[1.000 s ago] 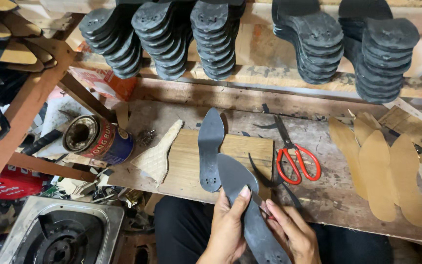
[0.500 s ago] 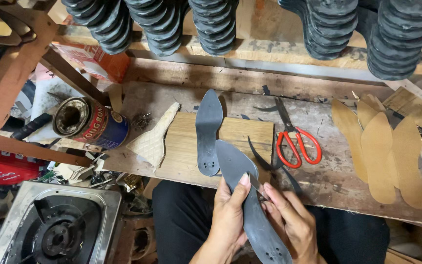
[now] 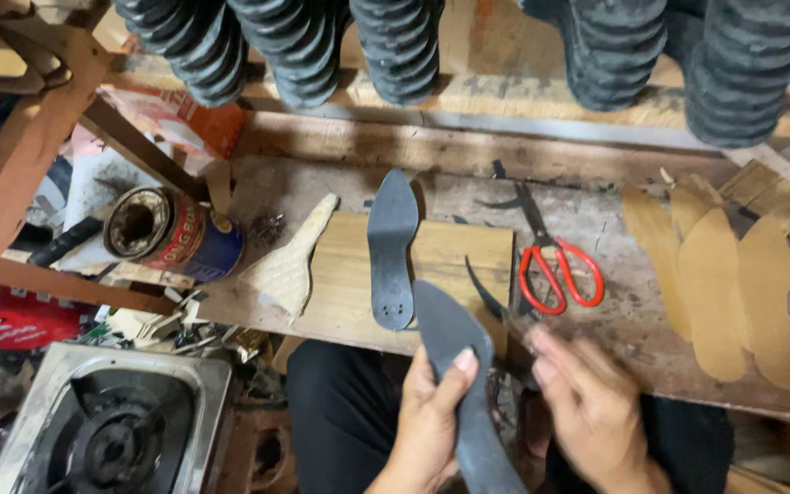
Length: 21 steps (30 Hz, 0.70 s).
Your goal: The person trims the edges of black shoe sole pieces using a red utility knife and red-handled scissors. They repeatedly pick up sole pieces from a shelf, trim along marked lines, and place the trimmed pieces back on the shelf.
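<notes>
My left hand (image 3: 427, 416) gripped a dark sole (image 3: 459, 384), thumb pressed on its top face, its tip pointing away from me. My right hand (image 3: 587, 402) hung just right of it, fingers loosely spread and blurred, holding nothing. Beyond my fingertips lay another sole (image 3: 391, 247) and red scissors (image 3: 555, 261).

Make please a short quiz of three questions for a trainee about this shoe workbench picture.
1. True or false: the left hand holds a dark grey pointed insole.
2. What lies nearest the right hand? A) red-handled scissors B) round blue tin can C) metal gas stove
3. Fill in: a second dark flat insole rests on the pale wooden ____.

Key: 1 true; 2 A; 3 board.
</notes>
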{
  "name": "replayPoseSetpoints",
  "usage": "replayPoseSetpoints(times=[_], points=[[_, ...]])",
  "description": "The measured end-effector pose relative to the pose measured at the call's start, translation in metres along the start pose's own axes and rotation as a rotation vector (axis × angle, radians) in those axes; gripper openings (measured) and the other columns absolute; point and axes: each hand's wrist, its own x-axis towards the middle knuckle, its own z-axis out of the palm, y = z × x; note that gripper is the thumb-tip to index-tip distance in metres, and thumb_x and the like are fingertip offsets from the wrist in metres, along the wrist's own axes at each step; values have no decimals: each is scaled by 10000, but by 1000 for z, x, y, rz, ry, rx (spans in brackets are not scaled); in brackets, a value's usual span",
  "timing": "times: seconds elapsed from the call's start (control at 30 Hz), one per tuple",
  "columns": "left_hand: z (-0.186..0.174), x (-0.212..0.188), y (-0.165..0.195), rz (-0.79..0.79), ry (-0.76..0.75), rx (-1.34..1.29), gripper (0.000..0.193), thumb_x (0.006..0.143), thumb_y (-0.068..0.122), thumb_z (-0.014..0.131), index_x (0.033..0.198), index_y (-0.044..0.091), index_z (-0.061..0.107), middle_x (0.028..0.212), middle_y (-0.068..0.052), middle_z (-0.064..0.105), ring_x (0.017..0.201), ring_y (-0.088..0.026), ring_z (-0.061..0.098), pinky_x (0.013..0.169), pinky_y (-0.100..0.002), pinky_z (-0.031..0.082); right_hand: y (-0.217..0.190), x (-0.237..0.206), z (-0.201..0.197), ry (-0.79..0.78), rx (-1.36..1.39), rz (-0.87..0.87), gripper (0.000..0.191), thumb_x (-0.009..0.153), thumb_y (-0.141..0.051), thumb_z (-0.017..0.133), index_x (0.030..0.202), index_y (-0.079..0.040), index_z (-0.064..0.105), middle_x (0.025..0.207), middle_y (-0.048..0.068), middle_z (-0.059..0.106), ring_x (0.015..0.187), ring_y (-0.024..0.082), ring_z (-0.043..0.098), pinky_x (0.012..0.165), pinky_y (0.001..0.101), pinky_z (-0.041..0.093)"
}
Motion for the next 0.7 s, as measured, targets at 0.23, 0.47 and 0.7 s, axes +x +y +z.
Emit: replayPoseSetpoints(times=[0.23, 0.47, 0.7], points=[[-15, 10, -9, 78, -40, -1, 277, 975, 144, 646, 1217, 38, 563, 917, -87, 661, 657, -138, 646, 552, -291, 551, -8, -32, 19, -32, 168, -89, 357, 893, -42, 690, 1249, -20, 680, 1010, 114, 748, 886, 195, 766, 772, 278, 584], [-5, 7, -3, 56, -42, -43, 291, 961, 136, 652, 1225, 56, 559, 916, -57, 652, 651, -123, 633, 536, -282, 551, -3, -35, 17, -65, 213, -90, 364, 900, -55, 690, 1261, -11, 675, 1006, 124, 755, 872, 187, 771, 752, 269, 589], [-6, 3, -1, 21, -51, -40, 291, 955, 122, 636, 1229, 66, 555, 928, -54, 663, 660, -109, 650, 542, -270, 559, -9, -33, 19, -24, 255, -116, 343, 925, -38, 658, 1265, 11, 662, 1043, 142, 754, 863, 183, 778, 751, 271, 606]])
